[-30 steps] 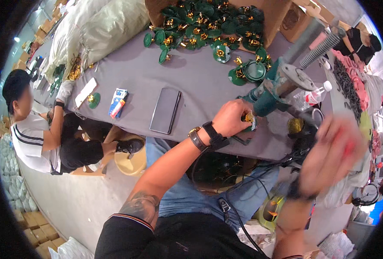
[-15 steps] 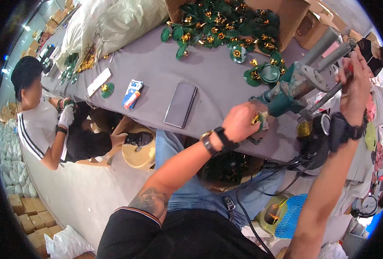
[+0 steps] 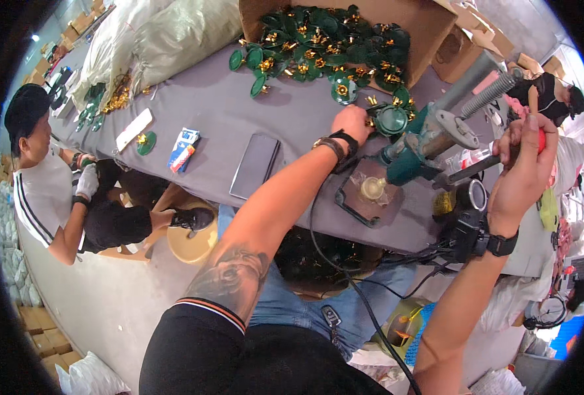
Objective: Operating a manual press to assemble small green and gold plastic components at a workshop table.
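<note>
My left hand (image 3: pixel 352 120) is at the near edge of a pile of green discs with gold prongs (image 3: pixel 392 120), its curled fingers touching one; what they hold is hidden. My right hand (image 3: pixel 524 161) is closed around the red knob (image 3: pixel 541 139) on the lever (image 3: pixel 473 169) of a green hand press (image 3: pixel 414 155). Below the press head, a pale round die (image 3: pixel 372 188) sits on the base plate, inside a dark metal frame (image 3: pixel 356 212). No disc shows on the die.
A cardboard box (image 3: pixel 420 26) spills more discs at the back. On the grey cloth lie a dark phone (image 3: pixel 255 166), a blue-and-white packet (image 3: pixel 184 150), a white slab (image 3: pixel 134 130) and a lone disc (image 3: pixel 145 143). A black cable (image 3: pixel 334 257) hangs before me. Another person (image 3: pixel 48 178) sits at left.
My left hand has moved from the press base up to the pile of discs, uncovering the die. My right hand and the lever's knob have come down.
</note>
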{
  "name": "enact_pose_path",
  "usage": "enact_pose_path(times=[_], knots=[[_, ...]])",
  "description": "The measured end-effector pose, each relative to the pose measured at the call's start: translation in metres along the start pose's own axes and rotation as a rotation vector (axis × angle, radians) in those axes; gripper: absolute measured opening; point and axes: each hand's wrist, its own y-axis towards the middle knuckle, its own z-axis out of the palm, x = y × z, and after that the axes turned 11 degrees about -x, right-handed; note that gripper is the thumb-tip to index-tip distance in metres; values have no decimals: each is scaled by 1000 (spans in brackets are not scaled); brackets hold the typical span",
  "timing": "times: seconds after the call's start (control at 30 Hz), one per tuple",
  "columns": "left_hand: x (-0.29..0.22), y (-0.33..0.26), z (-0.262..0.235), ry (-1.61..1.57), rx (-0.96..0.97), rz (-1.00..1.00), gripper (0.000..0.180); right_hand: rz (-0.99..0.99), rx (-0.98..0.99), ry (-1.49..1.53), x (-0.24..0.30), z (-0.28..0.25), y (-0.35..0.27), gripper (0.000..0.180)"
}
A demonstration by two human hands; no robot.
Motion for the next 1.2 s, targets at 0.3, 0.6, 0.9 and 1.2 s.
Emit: enact_pose_path(times=[0.3, 0.6, 0.9, 1.2], knots=[[-41, -65, -138, -416, 305, -143, 29, -78, 20, 15, 2, -7, 1, 18], [-78, -93, -99, -418, 376, 86, 30, -132, -83, 19, 18, -4, -46, 10], [-77, -98, -93, -504, 220, 195, 27, -627, 370, -406, -20, -92, -212, 13], [-80, -89, -160, -308, 545, 104, 37, 136, 77, -51, -15, -4, 37, 17]])
